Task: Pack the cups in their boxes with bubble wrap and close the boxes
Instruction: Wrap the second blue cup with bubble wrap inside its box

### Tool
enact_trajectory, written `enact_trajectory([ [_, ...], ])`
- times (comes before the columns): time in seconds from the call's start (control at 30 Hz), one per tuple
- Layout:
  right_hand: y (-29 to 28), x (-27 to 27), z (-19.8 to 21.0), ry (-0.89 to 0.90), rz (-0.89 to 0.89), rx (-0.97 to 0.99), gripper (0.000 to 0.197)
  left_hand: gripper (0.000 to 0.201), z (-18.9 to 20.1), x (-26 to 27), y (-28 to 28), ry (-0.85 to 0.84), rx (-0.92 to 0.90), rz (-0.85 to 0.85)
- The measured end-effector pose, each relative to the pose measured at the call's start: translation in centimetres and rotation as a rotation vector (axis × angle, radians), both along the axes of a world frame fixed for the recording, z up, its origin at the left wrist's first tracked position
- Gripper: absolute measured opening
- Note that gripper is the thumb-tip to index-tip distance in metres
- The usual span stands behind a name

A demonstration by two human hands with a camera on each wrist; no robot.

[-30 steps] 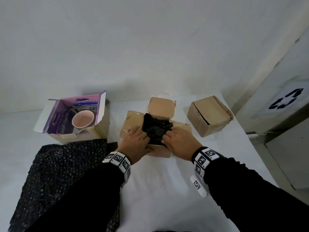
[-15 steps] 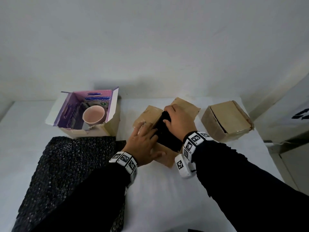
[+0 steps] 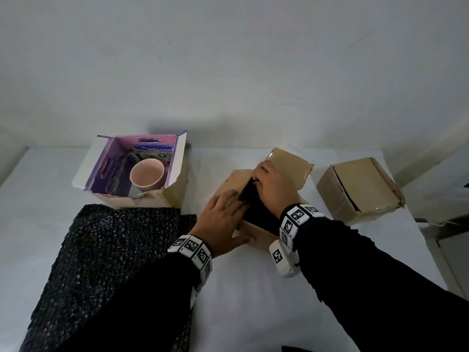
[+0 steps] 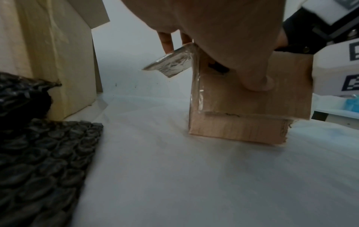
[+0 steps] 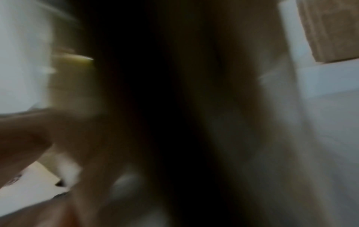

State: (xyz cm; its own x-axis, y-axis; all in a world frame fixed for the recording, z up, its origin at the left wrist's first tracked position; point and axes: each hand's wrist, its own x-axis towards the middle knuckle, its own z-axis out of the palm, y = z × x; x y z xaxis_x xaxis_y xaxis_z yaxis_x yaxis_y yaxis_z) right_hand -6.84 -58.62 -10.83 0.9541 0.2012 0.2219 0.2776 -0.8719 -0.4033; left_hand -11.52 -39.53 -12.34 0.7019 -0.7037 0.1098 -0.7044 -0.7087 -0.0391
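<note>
White cloth covers the table. At twelve o'clock my left hand presses flat on the middle box; my right hand curls on its bubble wrap. Springy wrap could foul the flaps; the pink cup waits unwrapped at ten.

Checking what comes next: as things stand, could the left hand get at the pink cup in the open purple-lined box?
Probably yes. The pink cup stands uncovered in the open purple-lined box, flaps up, left of the left hand, which merely rests on the middle brown cardboard box; nothing lies between.
</note>
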Motion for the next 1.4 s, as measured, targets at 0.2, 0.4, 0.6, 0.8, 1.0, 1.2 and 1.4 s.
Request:
enact_trajectory([
  [0.2,-0.1,-0.5,-0.4,0.125,0.079,-0.183,0.021,0.071,-0.1,-0.4,-0.3,-0.051,0.011,0.029],
  [0.4,-0.1,-0.5,-0.3,0.203,0.213,-0.388,0.027,0.068,0.5,-0.8,-0.4,-0.028,-0.013,0.055],
  [0.6,-0.4,-0.8,-1.0,0.129,0.263,-0.55,0.032,0.055,1.7,0.0,0.2,-0.063,0.133,0.016],
  [0.8,-0.9,-1.4,1.3,-0.088,0.193,-0.634,0.021,0.037,2.0,-0.5,-0.5,-0.091,0.109,-0.014],
  [1.0,-3.5,-3.6,2.1,-0.049,0.094,-0.666,0.018,0.036,1.4,-1.5,-1.4,-0.143,0.007,-0.135],
  [1.2,-2.3,-5.2,1.6,-0.042,0.081,-0.651,0.026,0.03,1.3,-3.2,-2.6,-0.066,0.045,-0.141],
  [1.4,-2.9,-5.9,3.2,0.024,0.072,-0.499,0.041,0.028,2.8,-4.7,-4.6,0.057,0.033,-0.007],
])
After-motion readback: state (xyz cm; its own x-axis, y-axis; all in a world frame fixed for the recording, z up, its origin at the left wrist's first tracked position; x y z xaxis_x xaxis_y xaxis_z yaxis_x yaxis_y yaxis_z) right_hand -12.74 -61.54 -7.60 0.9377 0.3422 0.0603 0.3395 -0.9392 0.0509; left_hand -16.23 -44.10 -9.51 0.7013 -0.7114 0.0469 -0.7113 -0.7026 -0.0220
